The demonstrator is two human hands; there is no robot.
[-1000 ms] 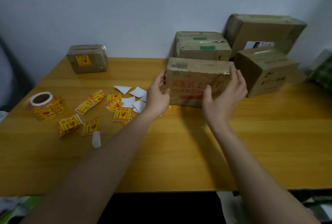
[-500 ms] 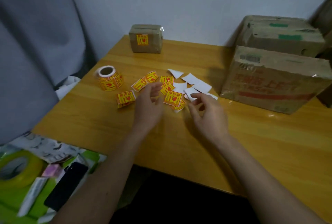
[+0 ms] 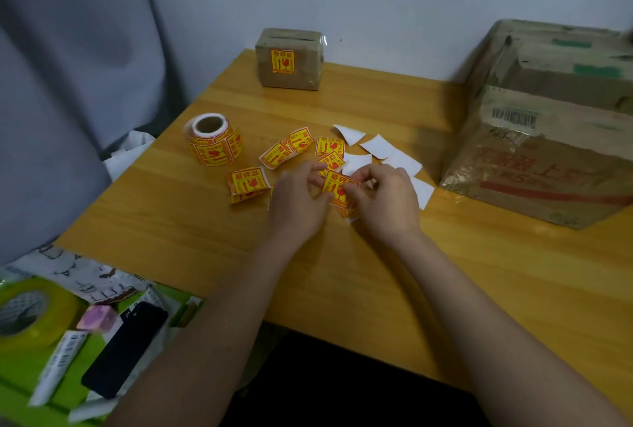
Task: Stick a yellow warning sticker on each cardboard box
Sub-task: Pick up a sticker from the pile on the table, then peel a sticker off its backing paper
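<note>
My left hand point(image 3: 298, 198) and my right hand point(image 3: 383, 198) meet over the table's middle, both pinching one yellow warning sticker point(image 3: 337, 186) between their fingertips. Several loose yellow stickers point(image 3: 286, 150) and white backing scraps point(image 3: 380, 147) lie just beyond them. A sticker roll point(image 3: 214, 138) stands to the left. The small cardboard box point(image 3: 289, 58) at the back bears a yellow sticker. A large box with red print point(image 3: 537, 169) sits at the right, with no sticker on its visible faces, and another box point(image 3: 561, 60) is behind it.
The wooden table point(image 3: 479, 282) ends at its left edge beside a grey curtain point(image 3: 68, 67). Below the front left corner lie a yellow tape roll point(image 3: 30, 313), a black phone point(image 3: 125, 348) and papers on a green surface.
My hands left the large red-printed box and came to the sticker pile. The view swung left. Both hands now pinch one sticker, which half a second ago they only hovered over.
</note>
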